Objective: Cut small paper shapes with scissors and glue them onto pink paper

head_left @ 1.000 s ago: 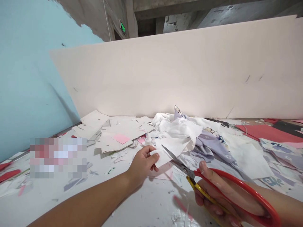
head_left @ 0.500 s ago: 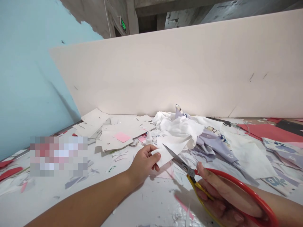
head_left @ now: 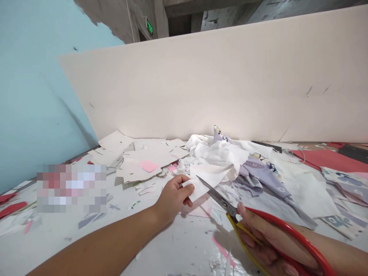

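Observation:
Pinched between the thumb and fingers of my left hand (head_left: pixel 176 197) is the edge of a piece of white cloth (head_left: pixel 199 190). My right hand (head_left: pixel 263 234) is wrapped round the handles of a pair of scissors (head_left: pixel 219 200), one loop red and the other yellow. The upper blade lies over the white cloth, its tip pointing up and left near my left fingers. Whether the lower blade is beneath the cloth cannot be seen. Just behind is a crumpled heap of white fabric (head_left: pixel 221 153) with lilac printed fabric (head_left: pixel 263 174) beside it.
Grey cardboard pieces (head_left: pixel 143 159) lie at the back left, a pink paper scrap (head_left: pixel 148 166) on top. Red sheets (head_left: pixel 322 158) and printed scraps (head_left: pixel 345 182) are at the right. A pale board (head_left: pixel 201 88) stands behind the table. Small cuttings litter the tabletop (head_left: pixel 172 249).
The scissor handles look slightly closer together than a second ago. Both hands keep nearly the same place and hold; the view has shifted slightly.

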Action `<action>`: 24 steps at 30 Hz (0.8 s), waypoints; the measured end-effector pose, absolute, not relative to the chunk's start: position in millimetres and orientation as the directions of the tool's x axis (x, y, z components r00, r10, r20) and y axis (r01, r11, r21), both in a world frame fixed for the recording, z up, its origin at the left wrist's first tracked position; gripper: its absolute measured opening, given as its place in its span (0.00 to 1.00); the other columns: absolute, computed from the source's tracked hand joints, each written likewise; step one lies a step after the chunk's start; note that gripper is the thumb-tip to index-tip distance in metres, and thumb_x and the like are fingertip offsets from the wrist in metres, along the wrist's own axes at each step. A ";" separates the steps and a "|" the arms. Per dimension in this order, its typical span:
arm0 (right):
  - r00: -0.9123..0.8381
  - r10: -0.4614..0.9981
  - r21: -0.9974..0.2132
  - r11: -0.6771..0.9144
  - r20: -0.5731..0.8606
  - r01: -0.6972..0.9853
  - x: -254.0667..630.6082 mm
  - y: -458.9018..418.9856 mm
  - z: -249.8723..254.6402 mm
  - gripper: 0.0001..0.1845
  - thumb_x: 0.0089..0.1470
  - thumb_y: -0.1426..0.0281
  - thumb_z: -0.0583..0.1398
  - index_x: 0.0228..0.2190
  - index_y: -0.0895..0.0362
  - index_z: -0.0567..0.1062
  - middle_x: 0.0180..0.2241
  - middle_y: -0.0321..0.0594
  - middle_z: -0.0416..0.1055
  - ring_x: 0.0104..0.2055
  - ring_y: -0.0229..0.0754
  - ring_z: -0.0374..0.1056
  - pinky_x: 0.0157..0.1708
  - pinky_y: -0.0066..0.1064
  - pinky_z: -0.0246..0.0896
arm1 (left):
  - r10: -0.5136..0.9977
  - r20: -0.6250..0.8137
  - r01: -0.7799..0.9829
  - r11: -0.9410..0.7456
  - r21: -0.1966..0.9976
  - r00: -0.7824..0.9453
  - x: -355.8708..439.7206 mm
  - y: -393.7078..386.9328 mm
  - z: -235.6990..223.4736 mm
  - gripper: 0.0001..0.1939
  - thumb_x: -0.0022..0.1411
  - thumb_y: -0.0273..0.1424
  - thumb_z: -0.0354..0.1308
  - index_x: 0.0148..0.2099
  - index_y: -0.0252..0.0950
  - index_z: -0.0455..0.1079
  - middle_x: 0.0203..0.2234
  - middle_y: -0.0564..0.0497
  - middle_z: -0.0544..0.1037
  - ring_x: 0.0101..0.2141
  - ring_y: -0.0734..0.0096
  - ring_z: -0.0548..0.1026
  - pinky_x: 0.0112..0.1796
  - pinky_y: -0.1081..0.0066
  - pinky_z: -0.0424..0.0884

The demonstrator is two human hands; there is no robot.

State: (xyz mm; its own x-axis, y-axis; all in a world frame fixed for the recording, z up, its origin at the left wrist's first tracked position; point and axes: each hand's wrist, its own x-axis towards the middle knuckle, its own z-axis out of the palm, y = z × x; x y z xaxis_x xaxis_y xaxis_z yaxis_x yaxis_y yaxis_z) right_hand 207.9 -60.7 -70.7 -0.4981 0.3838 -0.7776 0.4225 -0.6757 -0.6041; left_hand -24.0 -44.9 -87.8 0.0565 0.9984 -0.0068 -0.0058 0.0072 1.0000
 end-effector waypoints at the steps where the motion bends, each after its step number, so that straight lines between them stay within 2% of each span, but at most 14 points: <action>1: -0.502 0.374 -0.591 -0.704 -0.780 0.394 207.5 -61.6 -68.1 0.35 0.51 0.44 0.32 0.18 0.55 0.62 0.11 0.28 0.53 0.07 0.30 0.47 0.05 0.18 0.48 | 0.998 -0.009 -0.011 0.009 1.000 0.058 -23.9 -44.8 -87.8 0.07 0.53 0.34 0.56 0.30 0.36 0.64 0.19 0.58 0.65 0.16 0.82 0.67 0.20 0.79 0.59; 6: -0.561 0.364 -0.605 -0.723 -0.744 0.334 205.3 -64.8 -56.1 0.40 0.48 0.42 0.30 0.17 0.57 0.63 0.14 0.31 0.55 0.10 0.29 0.49 0.08 0.19 0.49 | 0.997 -0.013 -0.033 0.016 0.999 0.079 -23.7 -46.7 -86.5 0.09 0.52 0.35 0.57 0.29 0.35 0.63 0.19 0.58 0.67 0.16 0.82 0.66 0.20 0.79 0.59; 17: -0.606 0.299 -0.582 -0.736 -0.737 0.346 203.5 -58.2 -56.6 0.41 0.43 0.38 0.30 0.17 0.57 0.63 0.12 0.30 0.53 0.10 0.29 0.47 0.08 0.19 0.45 | 0.995 -0.024 -0.052 0.029 0.998 0.095 -24.0 -45.6 -87.4 0.09 0.52 0.35 0.57 0.31 0.35 0.64 0.18 0.58 0.66 0.15 0.84 0.64 0.19 0.80 0.58; 24: -0.567 0.392 -0.657 -0.642 -0.724 0.395 199.4 -60.5 -59.4 0.36 0.49 0.44 0.26 0.18 0.55 0.58 0.10 0.28 0.52 0.06 0.29 0.45 0.04 0.18 0.48 | 0.997 -0.017 -0.048 0.020 0.999 0.074 -25.4 -44.2 -88.4 0.08 0.51 0.34 0.57 0.30 0.35 0.64 0.19 0.59 0.64 0.15 0.84 0.63 0.19 0.79 0.58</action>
State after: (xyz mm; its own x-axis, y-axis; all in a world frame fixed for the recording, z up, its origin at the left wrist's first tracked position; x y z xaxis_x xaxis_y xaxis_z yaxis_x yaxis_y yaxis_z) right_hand 199.4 -60.5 -59.4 -0.5668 0.3924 -0.7244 0.3948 -0.6425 -0.6568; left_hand -25.4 -44.2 -88.4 0.0740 0.9971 -0.0167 -0.0478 0.0203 0.9987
